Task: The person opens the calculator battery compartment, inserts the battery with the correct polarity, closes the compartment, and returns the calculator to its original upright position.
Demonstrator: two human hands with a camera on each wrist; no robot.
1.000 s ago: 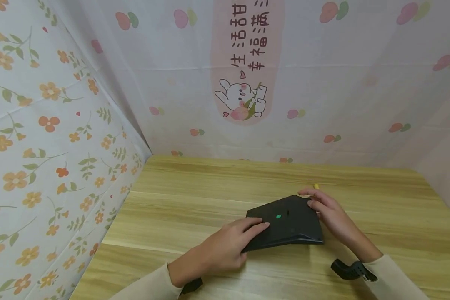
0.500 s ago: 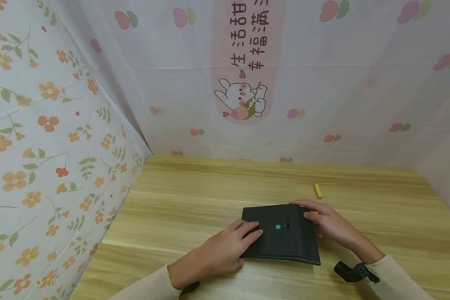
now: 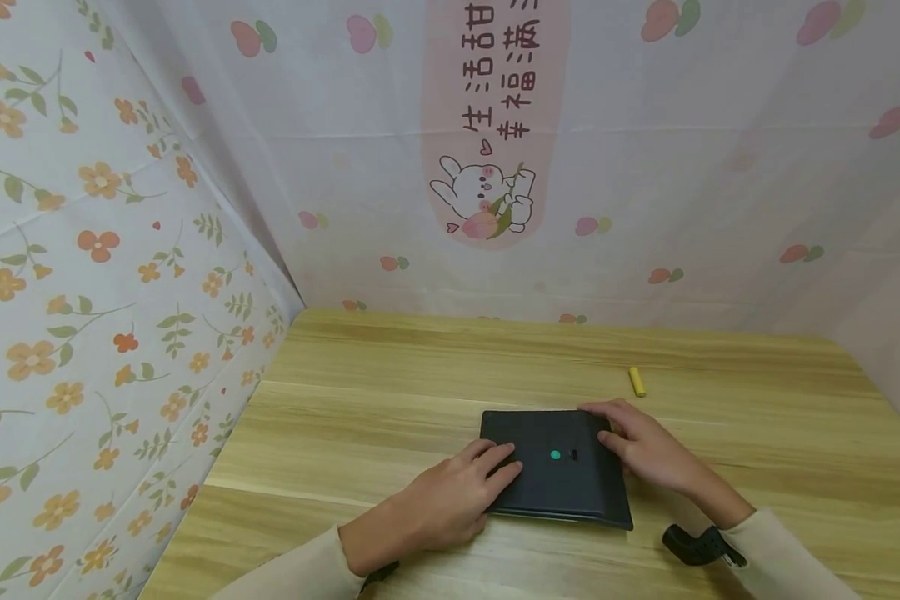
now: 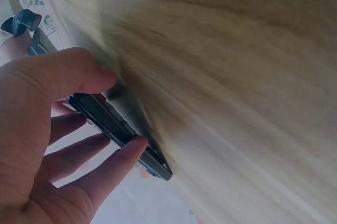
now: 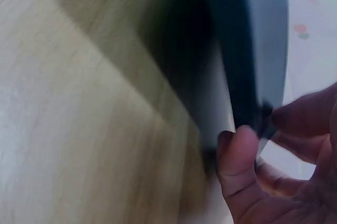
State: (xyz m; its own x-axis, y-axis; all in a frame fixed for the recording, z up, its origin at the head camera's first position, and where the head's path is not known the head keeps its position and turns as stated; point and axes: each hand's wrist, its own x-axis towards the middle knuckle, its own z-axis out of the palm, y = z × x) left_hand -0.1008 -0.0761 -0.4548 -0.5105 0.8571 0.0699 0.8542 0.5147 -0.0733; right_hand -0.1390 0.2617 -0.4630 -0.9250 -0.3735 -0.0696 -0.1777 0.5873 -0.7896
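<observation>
Access to the left edge of the black device [image 3: 558, 483] was blocked by the left hand [image 3: 453, 496], and to its far right corner by the right hand [image 3: 648, 442]. Between them, its far edge was left open to approach. Wide passage was offered over the table's [image 3: 337, 400] left part; farther back, the way was closed by a patterned cloth [image 3: 645, 167]. Just beyond the right hand, a yellow cylinder [image 3: 637, 382] was met.
</observation>
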